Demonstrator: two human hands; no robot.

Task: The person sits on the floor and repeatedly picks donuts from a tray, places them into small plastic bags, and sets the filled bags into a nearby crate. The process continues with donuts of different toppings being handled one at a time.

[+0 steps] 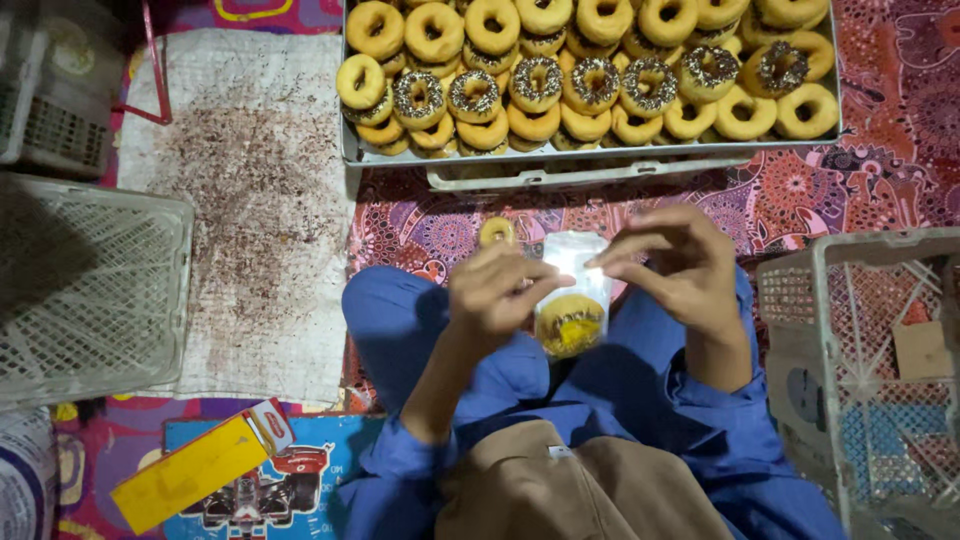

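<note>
My left hand (497,290) and my right hand (672,262) pinch the top edge of a small clear plastic bag (574,272) between them, above my blue-trousered lap. One glazed doughnut (569,325) sits at the bottom of the bag. A small roll of tape (497,232) lies on the patterned cloth just beyond my left hand. Ahead, a metal tray (600,152) is filled with several plain and sprinkle-topped doughnuts (590,80).
A pale plastic crate (80,290) stands at the left and another crate (870,380) at the right. A stained woven sack (250,210) covers the floor at the left. A yellow box (200,470) lies near my left knee.
</note>
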